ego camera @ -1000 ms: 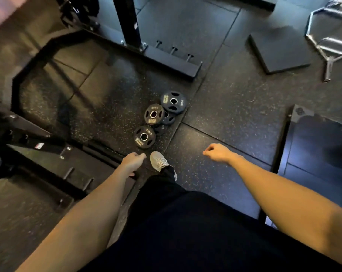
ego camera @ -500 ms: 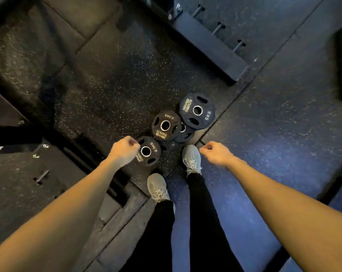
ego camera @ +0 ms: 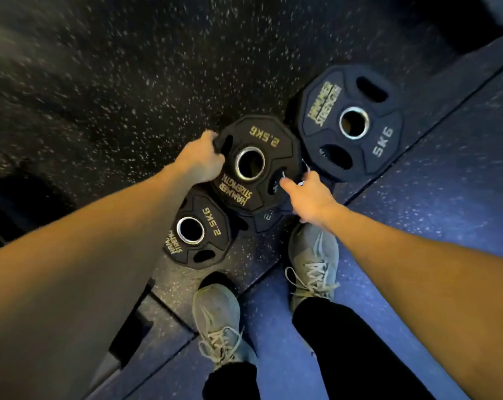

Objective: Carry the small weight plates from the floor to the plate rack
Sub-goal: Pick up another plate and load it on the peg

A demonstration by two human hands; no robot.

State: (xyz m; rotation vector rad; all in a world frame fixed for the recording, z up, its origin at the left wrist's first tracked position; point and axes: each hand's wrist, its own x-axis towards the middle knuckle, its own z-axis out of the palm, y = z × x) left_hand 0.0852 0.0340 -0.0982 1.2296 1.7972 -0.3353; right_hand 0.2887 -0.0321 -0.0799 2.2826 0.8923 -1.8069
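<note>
Head cam looking straight down at the speckled black rubber floor [ego camera: 114,82]; both hands are on the same black 2.5 kg plate with gold lettering [ego camera: 256,164]; left hand [ego camera: 199,161] curled over its far-left edge, right hand [ego camera: 308,194] with fingers closed at the slot on its near-right side; that plate overlaps a second black 2.5 kg plate [ego camera: 198,230] lying flat nearer the grey sneakers [ego camera: 313,255]; a dark blue 5 kg plate [ego camera: 351,122] lies just beside it on the right.
</note>
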